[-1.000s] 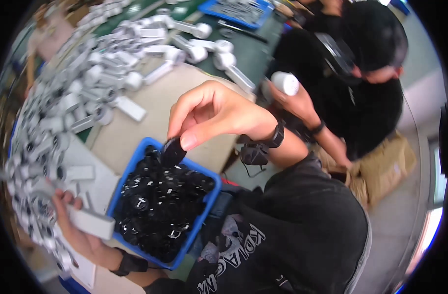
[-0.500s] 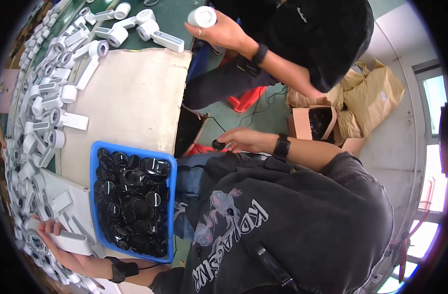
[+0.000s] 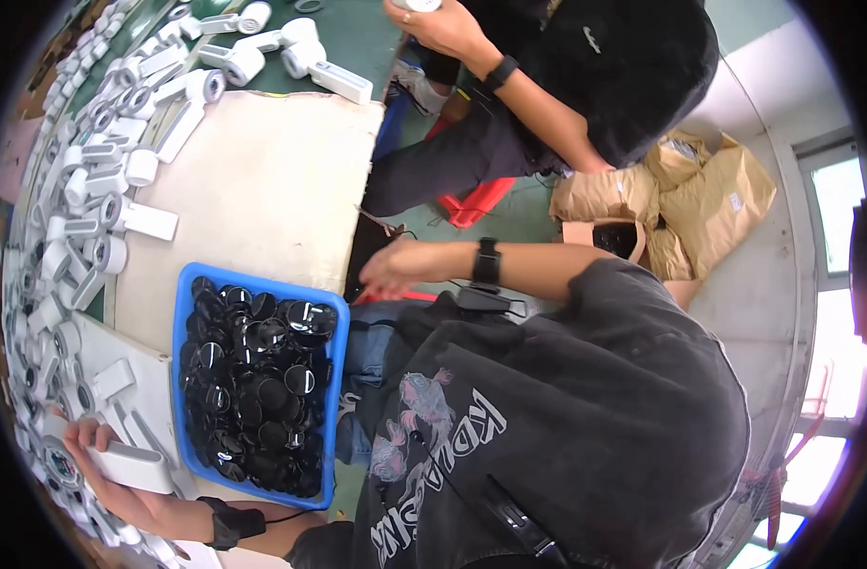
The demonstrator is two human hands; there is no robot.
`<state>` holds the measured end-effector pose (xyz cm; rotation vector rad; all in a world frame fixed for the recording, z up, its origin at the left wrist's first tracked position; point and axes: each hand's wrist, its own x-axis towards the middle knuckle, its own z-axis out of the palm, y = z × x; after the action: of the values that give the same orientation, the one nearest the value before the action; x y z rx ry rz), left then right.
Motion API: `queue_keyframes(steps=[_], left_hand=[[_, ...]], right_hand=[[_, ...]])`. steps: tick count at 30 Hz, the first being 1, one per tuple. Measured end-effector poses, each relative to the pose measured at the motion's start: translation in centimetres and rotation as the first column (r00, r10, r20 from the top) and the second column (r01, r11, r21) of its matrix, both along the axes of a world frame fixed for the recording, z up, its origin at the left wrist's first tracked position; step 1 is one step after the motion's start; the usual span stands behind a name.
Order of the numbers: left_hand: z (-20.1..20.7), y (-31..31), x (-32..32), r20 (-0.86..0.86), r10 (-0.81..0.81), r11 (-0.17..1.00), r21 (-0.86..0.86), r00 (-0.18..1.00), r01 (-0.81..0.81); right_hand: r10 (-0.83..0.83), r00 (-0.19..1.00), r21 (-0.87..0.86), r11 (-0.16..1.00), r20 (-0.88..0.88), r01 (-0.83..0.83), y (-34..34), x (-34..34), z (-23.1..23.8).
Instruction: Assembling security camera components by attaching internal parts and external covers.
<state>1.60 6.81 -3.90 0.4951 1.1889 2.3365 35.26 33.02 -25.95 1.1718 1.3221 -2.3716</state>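
Note:
At the lower left, my left hand [image 3: 94, 444] is closed round a white handheld fan [image 3: 137, 468], whose round head shows its inner parts at the end. My right hand [image 3: 388, 269] is beyond the work board's edge, over a dark open container [image 3: 365, 248]. Its fingers are slightly blurred and stretched downward, with no part visible in them. Between my arms a blue plastic tray [image 3: 341, 398] holds many glossy black round caps [image 3: 272, 394].
Many white fans [image 3: 101, 204] crowd the table's left side. A cream board [image 3: 263, 180] lies beside them. A co-worker's hand [image 3: 449, 30] holds a white part at the top. Brown paper sacks [image 3: 718, 194], a cardboard box [image 3: 577, 232] and a red stool-like object [image 3: 476, 202] stand on the floor.
My right hand has moved left toward the dark container, and the black round piece it held is no longer visible. The co-worker's hand has risen toward the top edge. My left hand keeps the fan.

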Motion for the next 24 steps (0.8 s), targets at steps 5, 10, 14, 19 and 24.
queue_keyframes(steps=[5,10,14,19,24], left_hand=[[-0.3,-1.5,0.6,-0.019,0.247,0.958,-0.145,0.969,-0.247],[0.2,-0.8,0.0,0.074,0.124,0.990,0.061,0.990,-0.128],[1.2,-0.4,1.2,-0.044,0.075,0.989,0.134,0.996,-0.068],[0.9,-1.1,2.4,-0.107,0.062,0.986,0.162,0.992,-0.044],[0.7,-1.0,2.1,-0.088,0.065,0.993,0.102,0.994,-0.056]], right_hand=[[0.752,0.652,0.305,0.646,-0.097,-0.700,1.3,-0.8,8.3],[0.508,0.849,0.464,0.793,-0.145,-0.395,2.5,-7.1,17.2],[0.562,0.804,0.715,0.643,-0.195,-0.276,2.1,-15.3,14.4],[0.812,0.581,0.976,0.083,0.051,-0.201,0.8,-21.7,13.0],[0.864,0.490,0.985,-0.039,0.117,-0.168,-0.7,-24.1,11.8]])
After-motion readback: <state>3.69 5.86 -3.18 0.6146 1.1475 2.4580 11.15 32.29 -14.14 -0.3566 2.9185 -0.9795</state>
